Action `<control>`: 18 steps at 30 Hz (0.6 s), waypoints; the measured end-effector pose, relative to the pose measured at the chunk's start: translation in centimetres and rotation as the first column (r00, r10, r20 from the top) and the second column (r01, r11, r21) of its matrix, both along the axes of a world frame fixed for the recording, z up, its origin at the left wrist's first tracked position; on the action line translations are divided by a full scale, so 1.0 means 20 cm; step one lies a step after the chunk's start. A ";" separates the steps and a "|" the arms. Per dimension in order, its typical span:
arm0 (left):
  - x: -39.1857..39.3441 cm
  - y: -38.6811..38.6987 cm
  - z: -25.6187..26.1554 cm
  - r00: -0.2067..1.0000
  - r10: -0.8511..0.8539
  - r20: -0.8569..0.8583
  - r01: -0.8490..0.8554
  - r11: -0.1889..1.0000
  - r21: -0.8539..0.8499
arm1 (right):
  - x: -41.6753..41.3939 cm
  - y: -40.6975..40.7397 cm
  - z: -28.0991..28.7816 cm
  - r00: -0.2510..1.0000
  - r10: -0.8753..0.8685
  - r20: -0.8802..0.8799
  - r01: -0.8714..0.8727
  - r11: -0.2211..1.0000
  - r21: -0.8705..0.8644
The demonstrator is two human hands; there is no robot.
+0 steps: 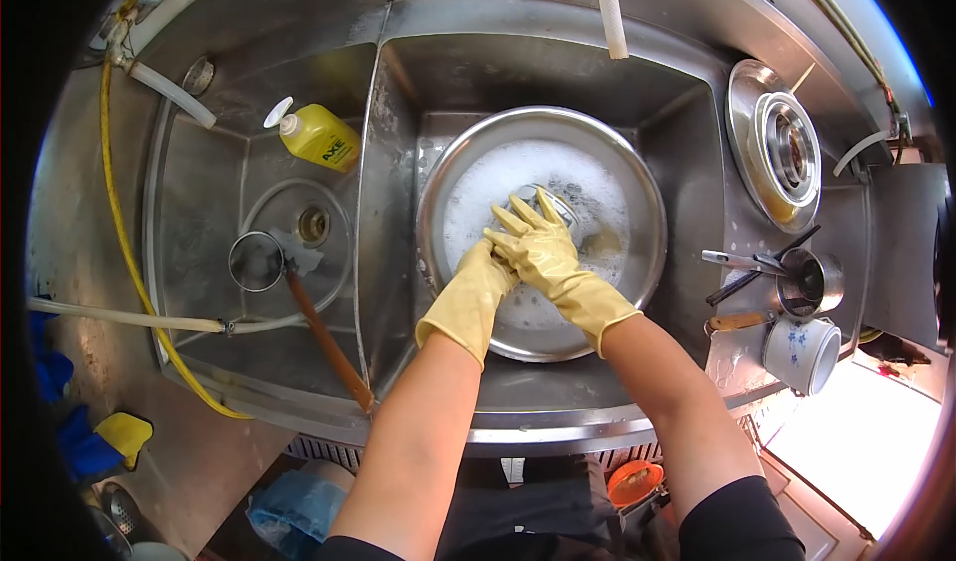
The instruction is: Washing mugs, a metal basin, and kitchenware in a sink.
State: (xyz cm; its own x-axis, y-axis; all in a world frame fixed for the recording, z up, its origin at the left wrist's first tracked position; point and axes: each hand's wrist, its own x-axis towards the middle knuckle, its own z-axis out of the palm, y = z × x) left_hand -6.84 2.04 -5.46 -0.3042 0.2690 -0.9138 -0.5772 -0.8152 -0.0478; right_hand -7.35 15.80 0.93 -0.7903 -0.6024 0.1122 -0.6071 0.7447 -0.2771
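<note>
A wide stainless steel basin [541,343] of foamy water [485,173] stands in the right sink compartment. Both my hands wear pale yellow rubber gloves and reach into the suds. My right hand [541,244] lies palm down, fingers spread, over a piece of dishware with a dark-patterned rim [565,208] that is partly covered by foam. Close beside it, my left hand [485,273] reaches under the right one; its fingers are hidden, so its grip cannot be seen. A brownish shape [600,241] shows through the water right of my right hand.
In the left compartment lie a yellow dish soap bottle [321,137], a long-handled metal ladle [256,261] and a hose [284,326]. Stacked metal dishes [747,143], a metal pot [829,285] with utensils and a white enamel mug [795,352] stand on the right ledge. A white hose [611,16] hangs above the basin.
</note>
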 end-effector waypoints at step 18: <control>0.04 0.06 0.04 0.976 0.214 -0.047 -0.219 0.965 -0.148 | -0.15 0.17 -0.15 0.428 -0.395 0.813 0.812 0.562 -0.154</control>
State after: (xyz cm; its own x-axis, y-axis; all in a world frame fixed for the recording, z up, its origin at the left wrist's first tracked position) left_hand -6.09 3.20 -4.65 -0.3684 0.0531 -0.9281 -0.3856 -0.9172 0.1005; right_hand -10.32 19.18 -2.08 -0.8718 0.0550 -0.4868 0.4554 0.4574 -0.7638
